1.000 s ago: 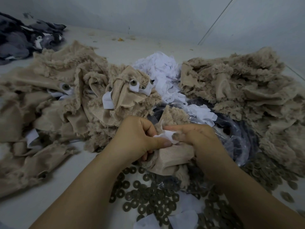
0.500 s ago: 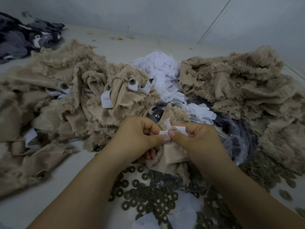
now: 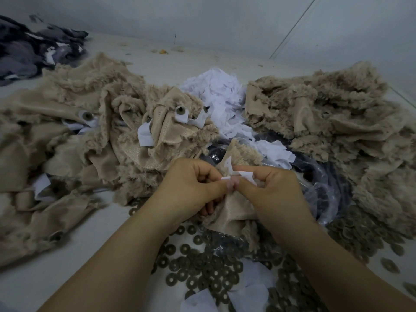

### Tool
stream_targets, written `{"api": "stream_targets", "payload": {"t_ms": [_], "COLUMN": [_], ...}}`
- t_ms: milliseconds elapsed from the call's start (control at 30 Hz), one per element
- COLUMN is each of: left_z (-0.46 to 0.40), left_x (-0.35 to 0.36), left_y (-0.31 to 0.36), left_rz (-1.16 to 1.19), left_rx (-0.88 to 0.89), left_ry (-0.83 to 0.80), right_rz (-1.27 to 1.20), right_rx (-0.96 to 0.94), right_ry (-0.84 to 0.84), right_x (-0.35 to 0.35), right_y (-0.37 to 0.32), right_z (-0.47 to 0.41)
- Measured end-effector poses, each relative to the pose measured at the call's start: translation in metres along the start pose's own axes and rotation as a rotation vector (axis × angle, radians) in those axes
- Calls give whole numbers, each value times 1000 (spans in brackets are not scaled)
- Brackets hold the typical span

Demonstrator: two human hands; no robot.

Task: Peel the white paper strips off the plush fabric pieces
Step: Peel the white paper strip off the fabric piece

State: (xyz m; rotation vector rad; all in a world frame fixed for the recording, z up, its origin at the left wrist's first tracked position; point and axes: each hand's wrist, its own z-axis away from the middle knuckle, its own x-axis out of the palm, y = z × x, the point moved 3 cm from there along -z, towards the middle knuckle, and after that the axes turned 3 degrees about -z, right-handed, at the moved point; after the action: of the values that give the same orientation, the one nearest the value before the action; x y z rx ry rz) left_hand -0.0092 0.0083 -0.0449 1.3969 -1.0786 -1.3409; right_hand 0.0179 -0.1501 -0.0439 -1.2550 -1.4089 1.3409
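Observation:
A beige plush fabric piece [image 3: 234, 212] is held between both hands at the centre. My left hand [image 3: 189, 188] pinches the fabric and one end of a white paper strip [image 3: 228, 164] with thumb and forefinger. My right hand [image 3: 274, 194] pinches the same strip from the other side, thumb tips almost touching. The strip curls upward, partly lifted off the fabric. Beige plush pieces with white strips and round metal eyes [image 3: 180, 110] are heaped at the left [image 3: 74, 131].
A second heap of plush pieces [image 3: 337, 131] lies at the right. Loose white strips [image 3: 216, 95] are piled at the back centre. Several dark washers [image 3: 202, 266] cover the table in front, around a clear plastic bag [image 3: 319, 183]. Dark grey fabric [image 3: 27, 48] sits at the far left.
The white strip has come up off the fabric and now curls above my fingers. Both hands have drawn closer together, pinching at the same spot.

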Motion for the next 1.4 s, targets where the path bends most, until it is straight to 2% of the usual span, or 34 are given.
{"api": "stream_targets", "payload": {"t_ms": [267,600,900,1133,1400], "left_z": [1,0,0,1,1], "left_x": [-1,-2,-2,0,4], "left_y": [3,2,2,4,3], "left_rz": [-9,-168,-70,-93,8], "left_rx": [62,76,-19,1,-35], "left_ry": [33,110,99,131,99], "right_rz": [2,105,-3,-26,-64], "right_rx": [-24,-69,1,53,118], "right_ry": [2,-20,-22,-9,42], "right_x": [1,-1,-1,-2,-2], "right_y": [-1,1,2,5,8], "right_z": [0,0,0,0,0]}}
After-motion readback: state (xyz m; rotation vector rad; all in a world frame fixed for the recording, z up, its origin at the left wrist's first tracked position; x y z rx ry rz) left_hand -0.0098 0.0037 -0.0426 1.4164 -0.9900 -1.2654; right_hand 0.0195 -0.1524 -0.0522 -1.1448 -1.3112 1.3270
